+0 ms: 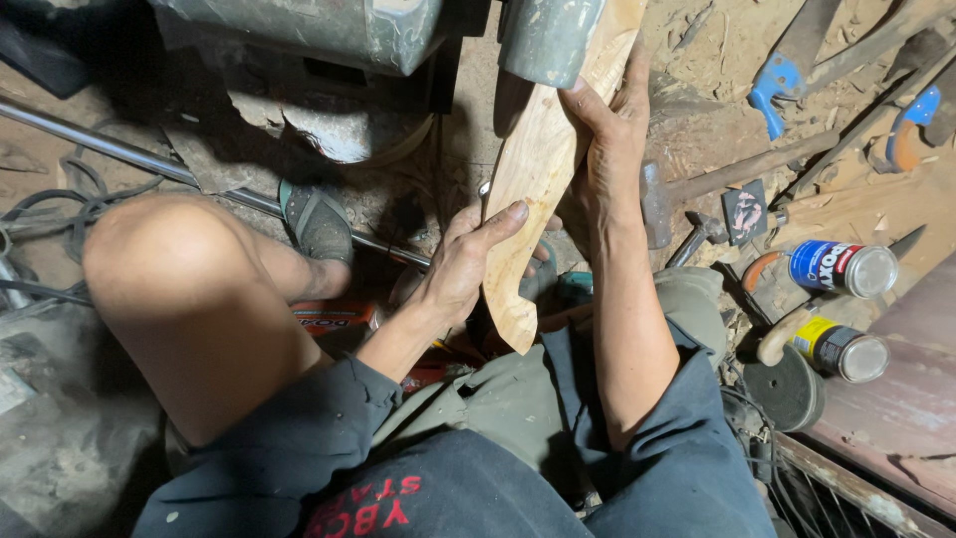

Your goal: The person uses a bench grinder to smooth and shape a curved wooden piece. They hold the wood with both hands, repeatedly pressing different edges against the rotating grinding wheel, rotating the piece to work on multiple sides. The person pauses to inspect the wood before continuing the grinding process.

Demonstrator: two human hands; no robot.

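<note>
A long, curved piece of pale carved wood (538, 169) runs from my lap up to a grey-green machine (543, 35) at the top, its upper end against the machine's rounded part. My left hand (463, 264) grips the wood's lower left edge, thumb laid across its face. My right hand (602, 149) clasps the wood's right edge higher up, fingers wrapped around it. I am sitting low, my bare left knee (169, 269) raised and my foot in a sandal (317, 221) on the ground.
Hammers (697, 189) lie on the dusty ground to the right, with two tins (841, 269), a blue-handled tool (782, 85) and a round dark disc (787, 394). A metal rod (149, 164) and cables (60, 214) cross the left. A rusty metal surface (901, 408) borders the right.
</note>
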